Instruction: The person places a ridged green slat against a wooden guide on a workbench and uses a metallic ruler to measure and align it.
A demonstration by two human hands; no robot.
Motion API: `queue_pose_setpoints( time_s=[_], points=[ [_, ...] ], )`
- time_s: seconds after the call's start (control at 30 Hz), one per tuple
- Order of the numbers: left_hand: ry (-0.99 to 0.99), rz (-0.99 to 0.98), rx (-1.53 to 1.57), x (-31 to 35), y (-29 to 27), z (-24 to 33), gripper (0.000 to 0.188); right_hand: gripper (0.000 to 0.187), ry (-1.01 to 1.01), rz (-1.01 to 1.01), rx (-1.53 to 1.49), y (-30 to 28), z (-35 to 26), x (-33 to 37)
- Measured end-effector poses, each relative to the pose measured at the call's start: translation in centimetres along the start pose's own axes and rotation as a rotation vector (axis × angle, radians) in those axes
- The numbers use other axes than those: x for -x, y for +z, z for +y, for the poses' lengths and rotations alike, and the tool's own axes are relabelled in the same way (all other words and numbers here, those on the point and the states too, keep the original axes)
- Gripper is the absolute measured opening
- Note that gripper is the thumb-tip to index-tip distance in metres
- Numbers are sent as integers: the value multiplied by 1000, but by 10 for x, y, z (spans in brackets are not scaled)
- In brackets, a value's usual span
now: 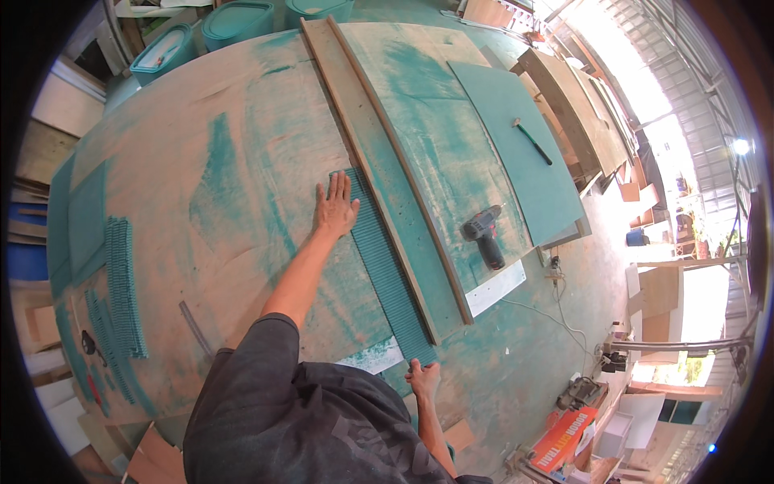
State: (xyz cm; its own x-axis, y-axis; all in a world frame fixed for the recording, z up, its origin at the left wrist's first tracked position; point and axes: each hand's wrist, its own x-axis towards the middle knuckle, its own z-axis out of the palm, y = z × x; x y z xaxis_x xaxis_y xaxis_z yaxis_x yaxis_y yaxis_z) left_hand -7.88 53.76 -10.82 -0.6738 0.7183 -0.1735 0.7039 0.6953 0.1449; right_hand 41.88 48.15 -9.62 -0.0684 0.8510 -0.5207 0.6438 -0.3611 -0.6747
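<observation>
A long green ribbed strip (379,258) lies on the worktable along the near-left side of a wooden rail. My left hand (335,213) rests flat on the strip's far end, fingers stretched out and slightly apart. At the strip's near end, by the table edge, my right hand (424,377) is closed with its fingers curled against the strip's end. The wooden rail (355,145) runs beside the strip, with a second parallel rail (403,165) to its right and a green-dusted channel between them.
Right of the rails lie a cordless drill (485,235), a green panel (516,153) and a hammer (534,141). A stack of ribbed strips (125,282) sits at the table's left, near a thin grey bar (195,327). Green tubs (238,24) stand behind the table (266,161); a cable (564,315) trails at right.
</observation>
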Motion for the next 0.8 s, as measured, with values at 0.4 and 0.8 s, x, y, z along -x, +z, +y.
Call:
queue_pose_setpoints(
  time_s=[0.4,0.8],
  points=[
    [-17,44,-71,-14,-3,-10,71,36,-25,8,213,7,-42,4],
    [-42,-9,-68,-21,-7,-14,70,57,-975,-126,785,81,-145,1]
  ],
)
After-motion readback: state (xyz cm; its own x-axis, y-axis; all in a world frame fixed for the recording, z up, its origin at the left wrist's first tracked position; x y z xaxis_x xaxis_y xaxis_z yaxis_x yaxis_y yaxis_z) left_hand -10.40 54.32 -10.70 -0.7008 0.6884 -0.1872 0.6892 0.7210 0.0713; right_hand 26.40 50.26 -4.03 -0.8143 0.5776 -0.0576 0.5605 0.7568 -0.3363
